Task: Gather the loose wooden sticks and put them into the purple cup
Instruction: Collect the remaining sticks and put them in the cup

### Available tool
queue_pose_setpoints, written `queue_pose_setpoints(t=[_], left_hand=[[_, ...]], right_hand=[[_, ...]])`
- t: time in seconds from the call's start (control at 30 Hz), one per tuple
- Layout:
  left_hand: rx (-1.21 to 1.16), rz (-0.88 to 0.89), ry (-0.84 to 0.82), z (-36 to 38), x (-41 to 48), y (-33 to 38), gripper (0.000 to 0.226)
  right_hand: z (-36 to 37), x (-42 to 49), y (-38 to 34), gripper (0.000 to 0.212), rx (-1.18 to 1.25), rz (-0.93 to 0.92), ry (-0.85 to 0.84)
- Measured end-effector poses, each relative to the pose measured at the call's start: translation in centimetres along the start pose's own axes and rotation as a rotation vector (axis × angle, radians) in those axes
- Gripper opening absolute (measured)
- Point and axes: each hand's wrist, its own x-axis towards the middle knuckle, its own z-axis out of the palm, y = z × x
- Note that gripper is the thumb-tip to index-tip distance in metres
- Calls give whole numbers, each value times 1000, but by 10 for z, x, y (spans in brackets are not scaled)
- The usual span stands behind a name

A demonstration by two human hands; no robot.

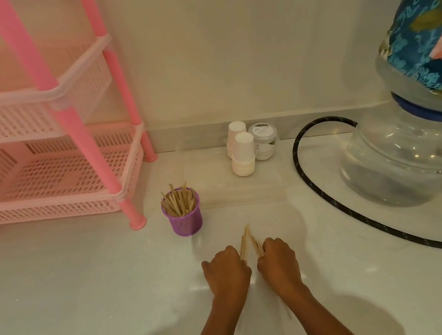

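A small purple mesh cup (183, 217) stands upright on the white glossy floor (74, 294), already crowded with thin pale wooden sticks (179, 201) that poke up past its rim. Just in front of the cup and slightly to its right, the person's two bare hands rest knuckles-up, side by side and nearly touching. The left hand (226, 271) is curled into a fist around a small bundle of wooden sticks (245, 243), whose tips fan out toward the cup. The right hand (277, 260) is likewise closed around a second, shorter bundle of sticks (257, 247); the two bundles lean toward each other between the hands. To the left of the cup, close by, stands a pink plastic tiered rack (49, 178) with slatted baskets. Behind the cup, near the wall, sit stacked white paper cups (242, 152) beside a small white-lidded jar (264, 140). Well to the right of the cup, a black hose (307, 176) curves around a clear water jug (406, 162) with a floral cloth cover (432, 23).
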Motion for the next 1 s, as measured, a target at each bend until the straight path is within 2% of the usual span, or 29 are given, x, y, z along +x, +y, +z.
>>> queue_pose_setpoints(t=[0.1, 0.23, 0.3, 0.4, 0.47, 0.8, 1.0], left_hand=[[-32, -7, -20, -2, 2, -2, 13], [-102, -42, -42, -5, 3, -8, 13], [-134, -54, -40, -6, 3, -10, 14], [-194, -69, -26, -7, 5, -13, 15], [-217, -81, -22, -9, 6, -13, 15], [-293, -97, 59, -11, 5, -13, 20], [-295, -85, -1, -7, 2, -9, 26]], right_hand=[[0, 2, 0, 15, 36, 34, -2], [-7, 7, 5, 23, 211, 87, -31], [-13, 7, 10, 20, 281, 89, -51], [-20, 8, 16, 3, 382, 107, -66], [-24, 8, 18, 9, 423, 129, -64], [-32, 7, 22, 22, 461, 131, -47], [-31, 3, 22, 26, 468, 147, -59]])
